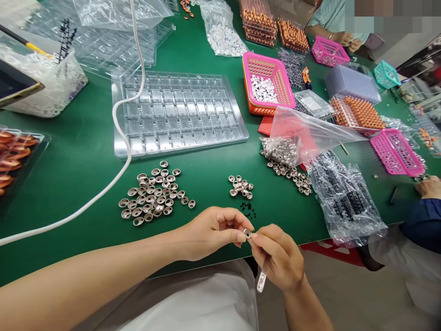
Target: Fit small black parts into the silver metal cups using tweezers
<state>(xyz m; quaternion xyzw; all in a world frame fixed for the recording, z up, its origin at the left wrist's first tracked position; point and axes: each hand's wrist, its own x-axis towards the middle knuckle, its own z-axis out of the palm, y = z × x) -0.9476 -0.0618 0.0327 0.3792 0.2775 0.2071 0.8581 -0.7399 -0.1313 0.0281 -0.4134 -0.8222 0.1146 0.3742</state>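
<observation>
My left hand (215, 230) pinches a small silver metal ring (247, 233) between thumb and fingertips at the near edge of the green table (86, 161). My right hand (277, 255) is closed around thin tweezers (262, 277), whose tips meet the ring. Just beyond my hands lie tiny black parts (248, 210) and a small cluster of rings (240, 186). A larger pile of rings (151, 195) lies to the left.
A clear compartment tray (177, 112) sits mid-table with a white cable (119, 133) across it. An open bag spilling rings (292, 142), bags of black parts (344, 197), pink baskets (267, 82) and orange coils (358, 112) fill the right. Another person's hand (429, 186) rests at far right.
</observation>
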